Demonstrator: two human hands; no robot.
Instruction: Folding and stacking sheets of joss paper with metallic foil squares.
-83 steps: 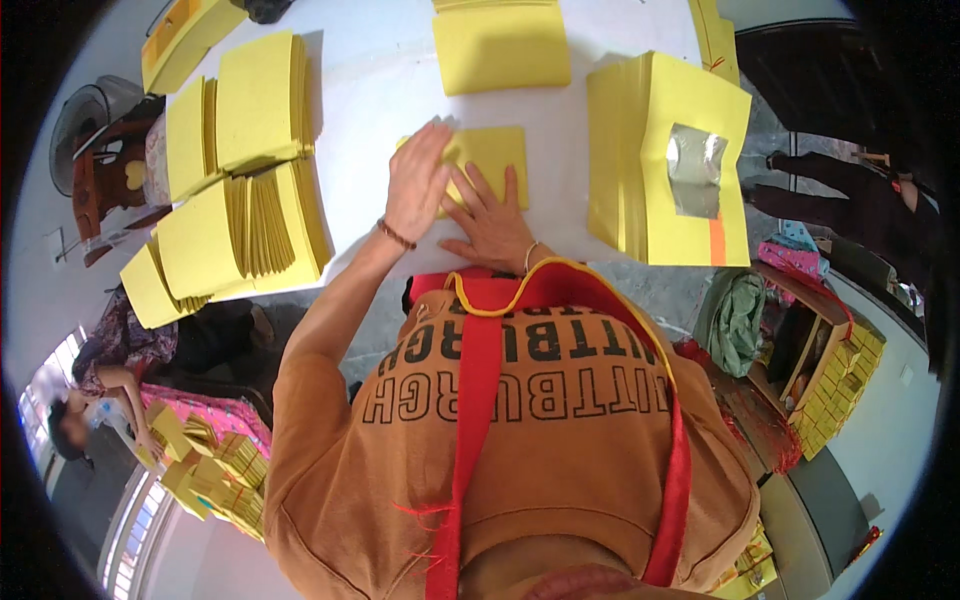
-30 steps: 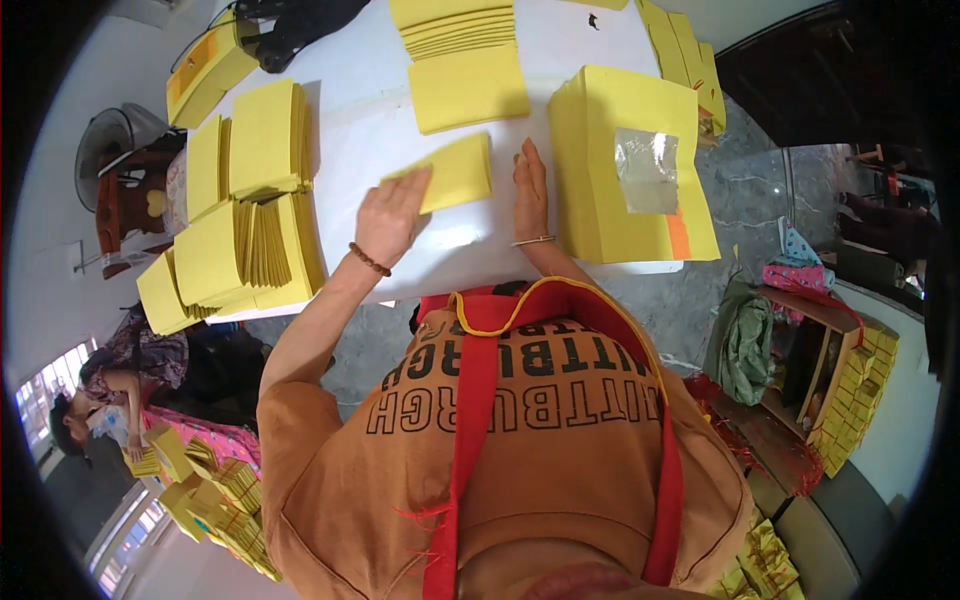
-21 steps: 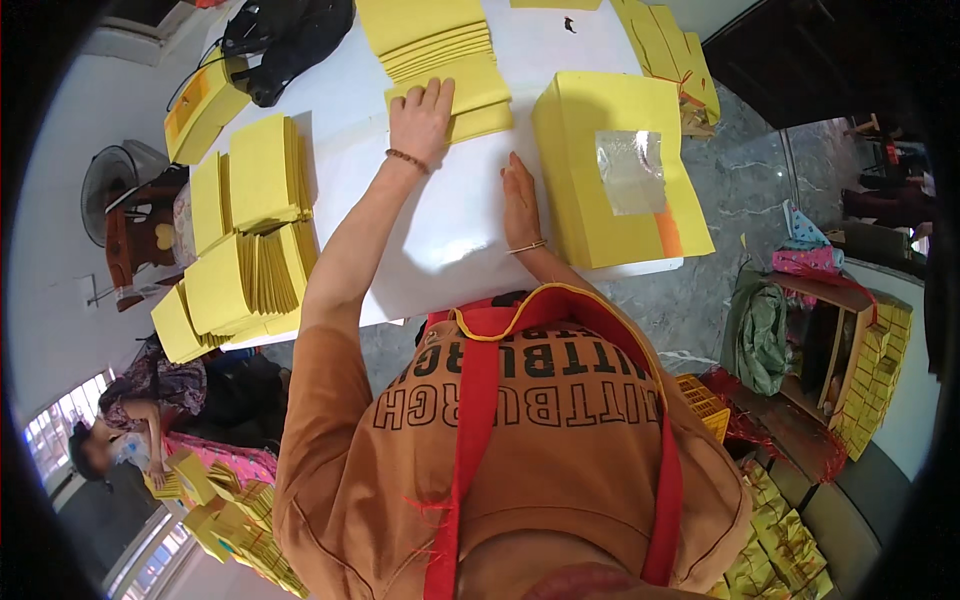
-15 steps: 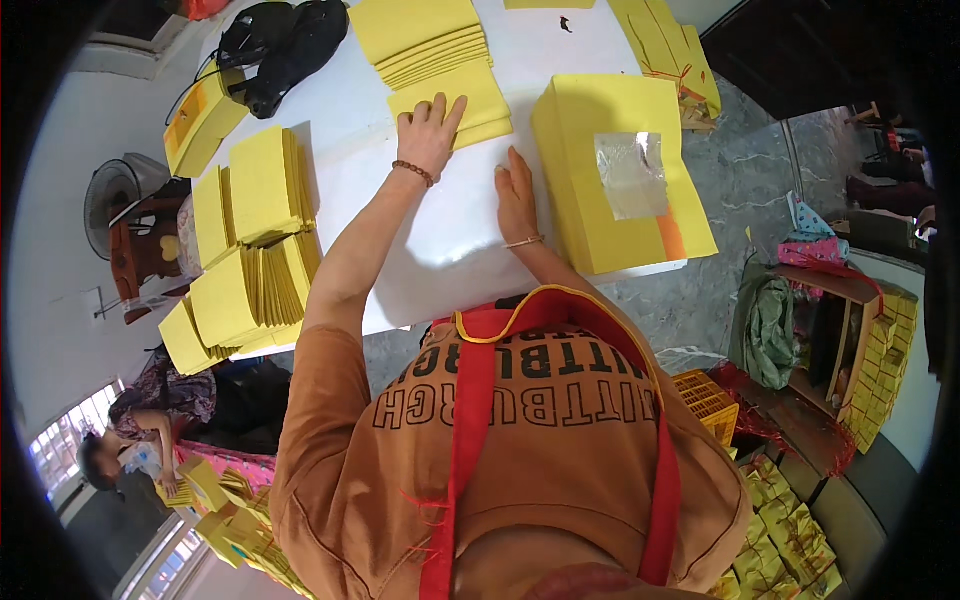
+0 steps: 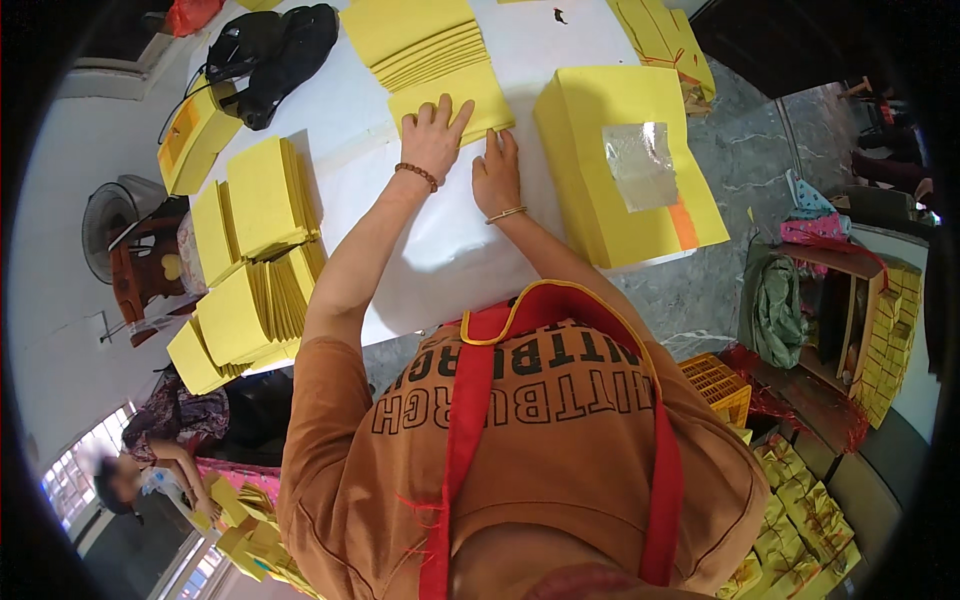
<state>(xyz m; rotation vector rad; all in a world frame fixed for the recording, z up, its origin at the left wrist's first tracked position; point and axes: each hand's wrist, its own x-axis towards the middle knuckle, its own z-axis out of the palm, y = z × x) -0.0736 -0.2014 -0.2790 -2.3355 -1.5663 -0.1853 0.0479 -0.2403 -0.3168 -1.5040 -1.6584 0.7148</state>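
My left hand [image 5: 431, 142] lies palm down with its fingers spread on a folded sheet of yellow paper [image 5: 487, 97]. My right hand [image 5: 498, 182] has come to the sheet's near edge, its fingers stretched out and their tips touching that edge. The thumb is apart from the fingers. Just beyond the sheet, a fanned stack of folded yellow paper [image 5: 415, 40] lies on the white tabletop [image 5: 440, 262]. A large pile of yellow paper [image 5: 575, 170] stands right of my right hand, with a clear plastic piece [image 5: 639, 167] on top.
Stacks of folded yellow paper [image 5: 268, 195] line the table's left edge. A black bag [image 5: 285, 60] lies at the far left, by a yellow packet [image 5: 195, 140]. Another person [image 5: 165, 440] handles yellow paper at lower left. An orange-yellow crate [image 5: 715, 385] stands behind my right side.
My right hand has moved left and forward from the bare tabletop to the folded sheet's near edge. My left hand keeps its place on the sheet.
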